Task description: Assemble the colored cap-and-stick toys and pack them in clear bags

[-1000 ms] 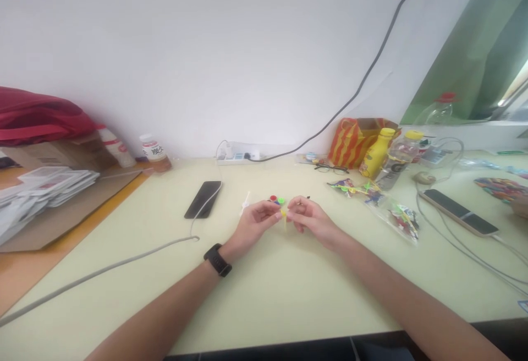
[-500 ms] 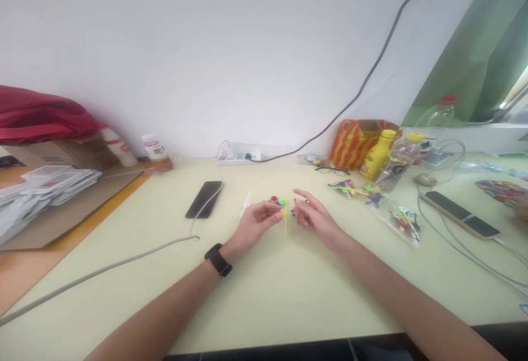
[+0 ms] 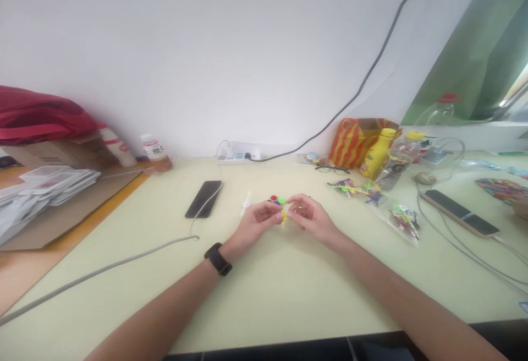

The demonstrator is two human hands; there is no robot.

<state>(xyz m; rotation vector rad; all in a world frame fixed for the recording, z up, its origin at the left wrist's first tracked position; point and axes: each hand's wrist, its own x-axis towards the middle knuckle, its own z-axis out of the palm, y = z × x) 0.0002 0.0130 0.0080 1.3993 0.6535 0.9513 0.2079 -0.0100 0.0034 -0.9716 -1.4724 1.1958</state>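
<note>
My left hand (image 3: 256,223) and my right hand (image 3: 309,217) meet over the middle of the pale yellow table (image 3: 264,284). Both pinch a small yellow plastic piece (image 3: 284,217) between their fingertips. A black watch (image 3: 217,260) sits on my left wrist. Just behind the fingers lie small round pieces, one red (image 3: 273,198) and one green (image 3: 281,200). A thin white stick-like piece (image 3: 246,203) lies to the left of my left hand.
A black phone (image 3: 203,198) on a cable lies left of the hands. Clear bags of coloured parts (image 3: 391,212) lie to the right, with a second phone (image 3: 457,212), bottles (image 3: 377,154), glasses (image 3: 330,169) and a striped bag (image 3: 355,141). A power strip (image 3: 239,156) sits by the wall.
My right hand had opened and drawn away from the yellow piece half a second ago; now it has closed in again and pinches it together with the left hand.
</note>
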